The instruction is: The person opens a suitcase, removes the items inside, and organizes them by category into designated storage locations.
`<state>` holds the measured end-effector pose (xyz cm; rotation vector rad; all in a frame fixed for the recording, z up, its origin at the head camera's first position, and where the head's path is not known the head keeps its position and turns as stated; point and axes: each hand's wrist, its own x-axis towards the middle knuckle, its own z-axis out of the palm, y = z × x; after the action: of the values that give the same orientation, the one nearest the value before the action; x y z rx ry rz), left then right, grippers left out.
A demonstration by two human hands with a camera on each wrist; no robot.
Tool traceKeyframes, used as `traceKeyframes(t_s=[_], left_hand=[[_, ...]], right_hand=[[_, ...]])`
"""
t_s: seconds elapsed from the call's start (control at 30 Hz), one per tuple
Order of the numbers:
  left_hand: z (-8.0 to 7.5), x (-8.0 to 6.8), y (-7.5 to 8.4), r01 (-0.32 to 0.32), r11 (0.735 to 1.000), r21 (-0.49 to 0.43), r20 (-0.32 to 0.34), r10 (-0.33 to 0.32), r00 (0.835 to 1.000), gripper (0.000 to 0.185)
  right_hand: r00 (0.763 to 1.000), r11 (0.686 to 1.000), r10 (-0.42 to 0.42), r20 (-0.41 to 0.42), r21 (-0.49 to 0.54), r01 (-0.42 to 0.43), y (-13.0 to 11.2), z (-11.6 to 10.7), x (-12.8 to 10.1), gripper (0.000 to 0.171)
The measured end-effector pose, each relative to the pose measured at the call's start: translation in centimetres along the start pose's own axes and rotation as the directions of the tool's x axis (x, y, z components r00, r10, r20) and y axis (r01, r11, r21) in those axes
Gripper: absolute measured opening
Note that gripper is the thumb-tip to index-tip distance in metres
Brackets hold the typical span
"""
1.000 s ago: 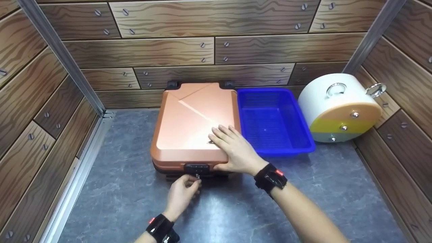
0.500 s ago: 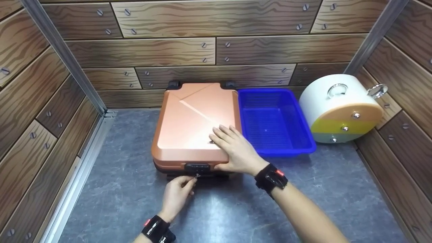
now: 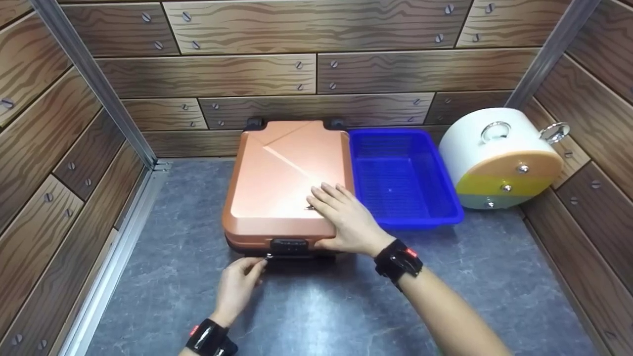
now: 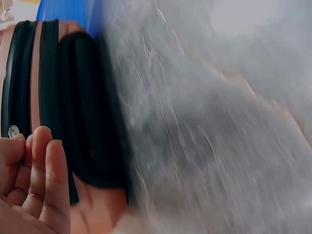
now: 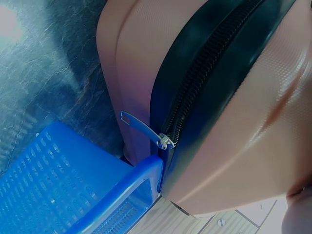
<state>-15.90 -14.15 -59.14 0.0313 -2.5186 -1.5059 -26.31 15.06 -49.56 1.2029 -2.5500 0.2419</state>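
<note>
A rose-gold suitcase (image 3: 282, 188) lies flat on the floor with its lid down. At its front edge my left hand (image 3: 236, 287) pinches a small metal zipper pull (image 4: 13, 130) between thumb and forefinger, left of the black lock (image 3: 289, 245). My right hand (image 3: 348, 220) rests spread on the lid's front right corner, its thumb over the front edge. Along the suitcase's side, the right wrist view has a second zipper pull (image 5: 139, 126) hanging from the black zipper band (image 5: 195, 78). A black carry handle (image 4: 90, 112) sits beside the zipper in the left wrist view.
A blue plastic basket (image 3: 447, 217) stands against the suitcase's right side. Farther right is a white rounded drawer box (image 3: 474, 136) with orange, yellow and green drawer fronts and ring handles. Wood-patterned walls (image 3: 257, 76) enclose the grey marbled floor (image 3: 178, 217).
My left hand has moved left along the suitcase's front edge with the zipper pull, from below the lock to left of it. The right hand has stayed in place on the lid.
</note>
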Motion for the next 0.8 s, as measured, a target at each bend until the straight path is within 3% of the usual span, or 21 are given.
traceKeyframes(t_s=[0.37, 0.8], left_hand=[[-3.2, 0.4, -1.7, 0.042, 0.999, 0.017, -0.069, -0.041, 0.997, 0.008], [-5.7, 1.6, -2.8, 0.112, 0.991, 0.07, -0.086, -0.106, 0.991, 0.014]], right_hand=[[1.0, 1.0, -0.008, 0.007, 0.013, 0.008, 0.0, 0.0, 0.0, 0.111], [1.0, 1.0, -0.008, 0.004, 0.027, 0.008, 0.1, -0.2, 0.1, 0.111]])
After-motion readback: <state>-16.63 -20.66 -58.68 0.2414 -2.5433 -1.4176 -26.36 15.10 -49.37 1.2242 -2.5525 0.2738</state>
